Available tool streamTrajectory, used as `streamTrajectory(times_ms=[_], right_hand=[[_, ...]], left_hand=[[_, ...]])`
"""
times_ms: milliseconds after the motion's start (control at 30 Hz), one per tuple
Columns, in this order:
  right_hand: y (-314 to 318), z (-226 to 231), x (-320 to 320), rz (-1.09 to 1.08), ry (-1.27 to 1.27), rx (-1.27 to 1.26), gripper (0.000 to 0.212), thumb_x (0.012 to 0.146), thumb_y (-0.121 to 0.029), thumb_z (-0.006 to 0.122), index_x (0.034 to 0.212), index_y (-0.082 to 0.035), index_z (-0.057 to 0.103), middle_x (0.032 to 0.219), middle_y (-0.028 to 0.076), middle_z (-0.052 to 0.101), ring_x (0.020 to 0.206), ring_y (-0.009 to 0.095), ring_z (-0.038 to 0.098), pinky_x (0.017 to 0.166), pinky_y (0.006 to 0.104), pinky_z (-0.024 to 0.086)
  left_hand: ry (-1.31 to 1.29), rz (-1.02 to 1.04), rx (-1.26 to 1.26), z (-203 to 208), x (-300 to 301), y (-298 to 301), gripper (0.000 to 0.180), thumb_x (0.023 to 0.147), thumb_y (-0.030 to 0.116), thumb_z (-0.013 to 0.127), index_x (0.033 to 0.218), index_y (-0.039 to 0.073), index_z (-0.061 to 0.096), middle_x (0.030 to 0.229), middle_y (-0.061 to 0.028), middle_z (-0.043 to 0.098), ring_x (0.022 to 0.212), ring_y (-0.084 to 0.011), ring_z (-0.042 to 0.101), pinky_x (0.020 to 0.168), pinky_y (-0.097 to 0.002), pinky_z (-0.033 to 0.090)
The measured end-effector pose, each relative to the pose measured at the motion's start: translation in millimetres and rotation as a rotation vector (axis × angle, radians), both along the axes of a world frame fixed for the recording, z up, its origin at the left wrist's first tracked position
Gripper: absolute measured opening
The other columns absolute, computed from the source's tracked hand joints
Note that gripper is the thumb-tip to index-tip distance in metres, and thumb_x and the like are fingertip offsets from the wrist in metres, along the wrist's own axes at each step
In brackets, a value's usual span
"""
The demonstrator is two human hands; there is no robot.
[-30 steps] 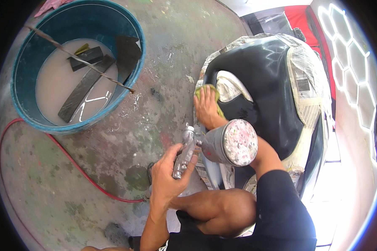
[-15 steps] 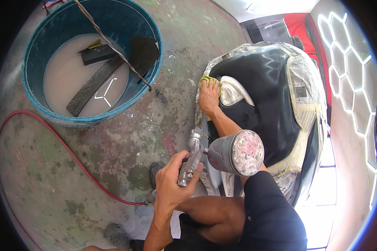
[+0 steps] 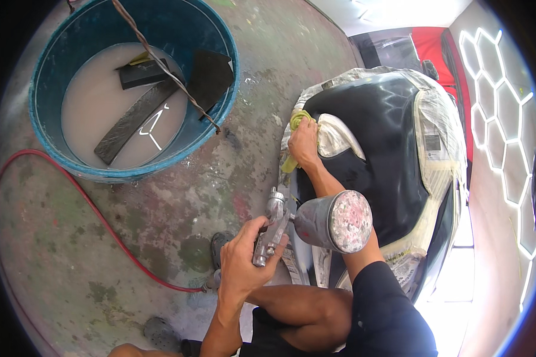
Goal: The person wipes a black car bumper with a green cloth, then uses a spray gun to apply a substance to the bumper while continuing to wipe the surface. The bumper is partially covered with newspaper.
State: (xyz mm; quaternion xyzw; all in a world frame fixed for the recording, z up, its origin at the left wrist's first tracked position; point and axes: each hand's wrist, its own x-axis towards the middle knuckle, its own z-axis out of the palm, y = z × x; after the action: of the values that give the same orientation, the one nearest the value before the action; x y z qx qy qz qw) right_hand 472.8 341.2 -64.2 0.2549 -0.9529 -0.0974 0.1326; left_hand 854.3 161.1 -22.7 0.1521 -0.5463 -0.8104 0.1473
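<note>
My left hand [image 3: 244, 262] grips the metal handle of a spray gun [image 3: 274, 229]; its paint-speckled cup [image 3: 336, 220] points to the right. My right hand [image 3: 304, 143] reaches forward and presses a yellow-green cloth [image 3: 295, 122] against the left edge of a glossy black body panel [image 3: 387, 137]. Masking paper [image 3: 441, 131] is wrapped around that panel. The spray gun hangs just left of the panel's near end, close to my right forearm.
A blue tub [image 3: 47, 149] of cloudy water stands at the upper left, with dark strips and a twisted rod in it. A red hose [image 3: 101, 220] curves over the stained concrete floor. My bent knee [image 3: 304, 303] is below the hands. A red object and a lit hexagon-pattern wall are at the right.
My right hand has slid the cloth a little further along the panel's edge. The spray gun stays in my left hand, and the view has shifted toward the tub.
</note>
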Motion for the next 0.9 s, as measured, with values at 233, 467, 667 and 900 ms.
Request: streamTrajectory(times_ms=[233, 467, 667, 900], right_hand=[[0, 8, 47, -0.037, -0.066, 0.053, 0.046, 0.093, -0.005, 0.066, 0.134, 0.012, 0.055, 0.133, 0.034, 0.058, 0.130, 0.052, 0.056, 0.113, 0.0585, 0.048], [24, 36, 75, -0.091, -0.184, 0.145, 0.034, 0.095, -0.007, 0.065, 0.124, 0.009, 0.059, 0.130, 0.033, 0.061, 0.128, 0.051, 0.059, 0.109, 0.0580, 0.050], [28, 93, 102, 0.016, -0.194, 0.413, 0.023, 0.096, -0.013, 0.066, 0.114, 0.001, 0.069, 0.116, 0.023, 0.073, 0.116, 0.043, 0.070, 0.101, 0.0546, 0.055], [26, 154, 100, 0.116, -0.137, 0.615, 0.029, 0.094, -0.021, 0.076, 0.116, -0.003, 0.073, 0.119, 0.016, 0.076, 0.119, 0.038, 0.071, 0.105, 0.0501, 0.055]], left_hand=[[0.039, -0.013, -0.038, 8, 3, -5, 0.049, 0.092, 0.028, 0.091, 0.128, 0.003, 0.069, 0.112, -0.0193, 0.079, 0.095, -0.0419, 0.080, 0.078, -0.0474, 0.062], [0.072, -0.022, -0.031, 17, 12, -6, 0.050, 0.092, 0.030, 0.090, 0.130, 0.004, 0.068, 0.112, -0.0191, 0.079, 0.095, -0.0415, 0.080, 0.077, -0.0481, 0.062], [0.109, 0.054, 0.018, 24, 15, -15, 0.044, 0.097, 0.030, 0.088, 0.126, 0.001, 0.071, 0.099, -0.0190, 0.077, 0.082, -0.0355, 0.077, 0.075, -0.0424, 0.059], [0.125, 0.039, -0.006, 24, 21, -15, 0.045, 0.096, 0.031, 0.089, 0.125, 0.002, 0.071, 0.105, -0.0195, 0.079, 0.089, -0.0387, 0.080, 0.079, -0.0435, 0.061]])
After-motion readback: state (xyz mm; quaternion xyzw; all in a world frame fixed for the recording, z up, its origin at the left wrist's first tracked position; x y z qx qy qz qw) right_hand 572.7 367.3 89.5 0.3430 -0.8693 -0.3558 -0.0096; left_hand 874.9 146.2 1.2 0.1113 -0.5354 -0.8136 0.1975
